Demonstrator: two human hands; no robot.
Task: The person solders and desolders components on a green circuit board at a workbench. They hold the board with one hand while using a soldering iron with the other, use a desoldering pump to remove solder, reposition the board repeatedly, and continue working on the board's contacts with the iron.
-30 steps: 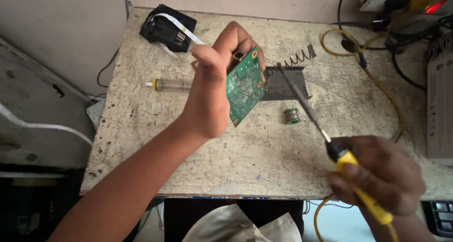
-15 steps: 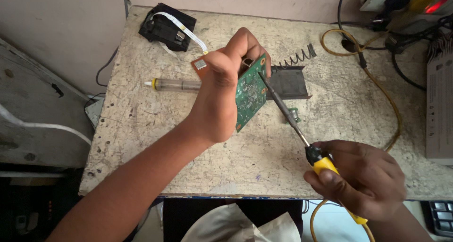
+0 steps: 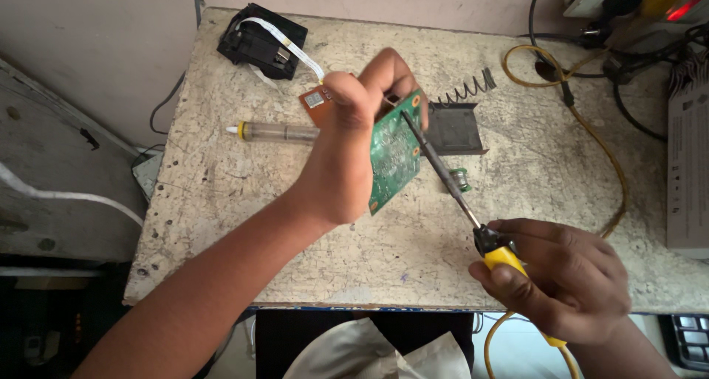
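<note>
Left hand [image 3: 347, 150] grasps green circuit board [image 3: 395, 154], held on edge above stone worktop [image 3: 221, 224]; small brown board [image 3: 316, 102] with white ribbon cable [image 3: 284, 43] shows beside thumb. Right hand [image 3: 569, 279] clenched round yellow handle of soldering iron [image 3: 473, 216]; iron tip touches board near upper edge. Behind: syringe [image 3: 269, 133] flat on worktop, black module [image 3: 262, 41] at far corner, dark metal stand [image 3: 454, 128] with spring [image 3: 465, 91], solder spool [image 3: 460, 178], yellow cord [image 3: 591, 135]

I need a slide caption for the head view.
Left hand holds green circuit board; right hand applies soldering iron.
</note>
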